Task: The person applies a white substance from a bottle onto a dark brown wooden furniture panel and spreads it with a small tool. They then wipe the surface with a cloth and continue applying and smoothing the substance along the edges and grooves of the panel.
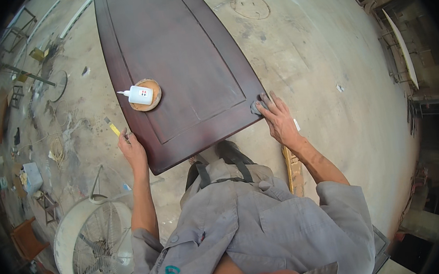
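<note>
A dark reddish-brown wooden panel with grooved lines stretches away in front of me. My left hand is beside its near left corner, closed on a slim yellow-handled tool with a greyish tip; its exact kind is unclear. At the near right corner, the fingers of my right hand press a grey pad onto the panel's edge; the fingers partly cover it. A white squeeze bottle with a pointed nozzle lies on a round tan wooden piece on the panel's left side.
A large caged drum fan stands at the lower left. Behind it are a white bucket, a coil of cord and stands on the stained concrete floor. A yellowish board lies near my right forearm. Racks line the far right.
</note>
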A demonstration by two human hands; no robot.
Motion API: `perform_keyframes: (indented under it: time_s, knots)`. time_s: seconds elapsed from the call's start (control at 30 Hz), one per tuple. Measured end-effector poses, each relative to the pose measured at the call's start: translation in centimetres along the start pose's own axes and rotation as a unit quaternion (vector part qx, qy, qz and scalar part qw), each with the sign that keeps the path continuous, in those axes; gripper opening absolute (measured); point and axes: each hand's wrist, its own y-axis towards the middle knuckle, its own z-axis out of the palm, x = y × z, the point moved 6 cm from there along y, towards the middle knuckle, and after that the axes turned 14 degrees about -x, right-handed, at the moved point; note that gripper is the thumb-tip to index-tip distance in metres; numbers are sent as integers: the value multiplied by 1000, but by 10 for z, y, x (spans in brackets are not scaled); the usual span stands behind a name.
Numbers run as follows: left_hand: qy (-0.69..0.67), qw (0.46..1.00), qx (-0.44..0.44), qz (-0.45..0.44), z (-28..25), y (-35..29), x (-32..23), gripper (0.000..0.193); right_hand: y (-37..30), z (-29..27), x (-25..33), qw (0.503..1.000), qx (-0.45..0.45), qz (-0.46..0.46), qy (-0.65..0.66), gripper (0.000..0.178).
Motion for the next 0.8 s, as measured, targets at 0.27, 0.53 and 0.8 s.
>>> perform_keyframes:
  time_s: [0.27, 0.53, 0.8]
  knots:
    - [92, 996, 3, -20, 35, 19, 11, 43, 145, 79, -68, 987, 28, -99, 126, 47]
    - [172, 985, -23, -9, 11, 7, -5, 43, 66, 37, -34, 952, 147, -203, 176, 67]
    - [232, 969, -79, 27, 18, 5, -16, 39, 193, 90, -63, 952, 58, -265, 143, 67]
